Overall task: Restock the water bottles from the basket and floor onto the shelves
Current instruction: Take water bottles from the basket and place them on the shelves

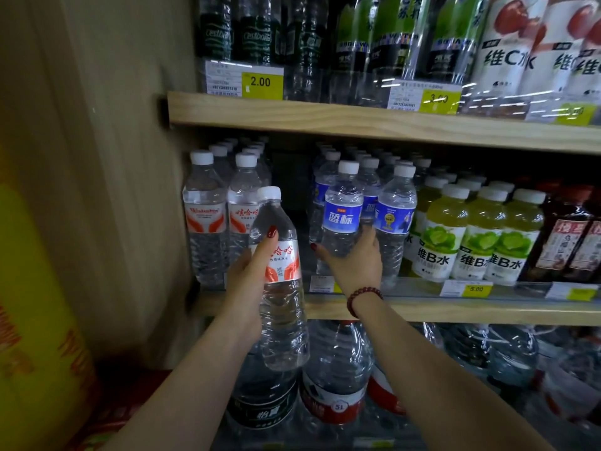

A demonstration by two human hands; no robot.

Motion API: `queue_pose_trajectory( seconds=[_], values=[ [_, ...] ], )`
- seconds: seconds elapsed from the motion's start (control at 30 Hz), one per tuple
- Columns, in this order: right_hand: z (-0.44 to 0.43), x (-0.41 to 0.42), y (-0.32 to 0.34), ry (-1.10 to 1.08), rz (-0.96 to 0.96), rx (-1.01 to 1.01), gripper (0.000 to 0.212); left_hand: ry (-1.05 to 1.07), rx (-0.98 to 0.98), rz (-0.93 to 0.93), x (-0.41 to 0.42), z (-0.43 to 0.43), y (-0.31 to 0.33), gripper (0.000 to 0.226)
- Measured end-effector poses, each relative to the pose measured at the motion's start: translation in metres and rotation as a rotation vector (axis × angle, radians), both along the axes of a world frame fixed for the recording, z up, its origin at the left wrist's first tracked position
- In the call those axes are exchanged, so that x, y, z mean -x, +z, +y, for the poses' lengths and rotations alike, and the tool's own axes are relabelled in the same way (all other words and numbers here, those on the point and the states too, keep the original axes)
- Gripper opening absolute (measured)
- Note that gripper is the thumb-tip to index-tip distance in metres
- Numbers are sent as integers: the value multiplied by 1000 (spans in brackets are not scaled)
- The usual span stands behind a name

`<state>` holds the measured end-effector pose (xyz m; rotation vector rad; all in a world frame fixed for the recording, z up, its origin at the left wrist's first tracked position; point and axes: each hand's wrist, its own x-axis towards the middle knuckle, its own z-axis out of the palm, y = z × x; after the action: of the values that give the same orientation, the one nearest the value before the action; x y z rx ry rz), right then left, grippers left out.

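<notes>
The red-labelled water bottle (283, 320) is in my left hand (248, 281), fingers wrapped round its middle. I hold it nearly upright in front of the middle shelf (422, 310), not yet on it. Its match, the red-labelled row (205, 216), stands 2 wide just to the left, and a dark gap (289, 177) separates that row from the blue-labelled bottle (341, 219), which my right hand (354, 265) grips low down. I think the bottle belongs in that gap. I should steady the blue one so it cannot topple, lift the base over the shelf lip, set it down label forward, then let go only once it stands.
</notes>
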<state>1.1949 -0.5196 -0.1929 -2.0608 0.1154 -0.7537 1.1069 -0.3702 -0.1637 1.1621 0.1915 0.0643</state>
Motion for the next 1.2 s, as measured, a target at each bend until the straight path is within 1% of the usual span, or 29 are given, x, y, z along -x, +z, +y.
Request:
queue_pose_trajectory(
  seconds=[0.07,0.27,0.33,0.43,0.53,0.6,0.67,0.77,0.9,1.1,1.2],
  values=[
    [1,2,-8,-71,10,23,87,-3,21,-1,0,1,-2,74],
    [0,3,-12,-98,7,10,72,4,24,17,-1,1,-5,69],
    [-4,3,-16,-97,-7,18,72,-5,35,11,-3,3,-8,70],
    [-11,3,-18,-109,-16,-3,75,10,29,10,-4,3,-11,65],
    [-14,5,-20,-152,-23,31,74,23,28,15,-4,3,-11,66],
    [-14,6,-23,-197,-75,49,67,25,28,6,-3,2,-11,69],
    [-12,5,-27,-220,-124,25,62,16,27,5,-4,2,-12,73],
    [-8,4,-31,-222,-167,0,66,14,33,5,-4,2,-13,66],
    [-6,5,-33,-216,-163,26,76,20,43,14,-7,1,-16,72],
    [-13,1,-37,-213,-177,13,67,39,43,21,-8,-1,-18,87],
    [-17,1,-39,-202,-198,14,64,20,46,24,-8,-1,-19,81]
  ],
)
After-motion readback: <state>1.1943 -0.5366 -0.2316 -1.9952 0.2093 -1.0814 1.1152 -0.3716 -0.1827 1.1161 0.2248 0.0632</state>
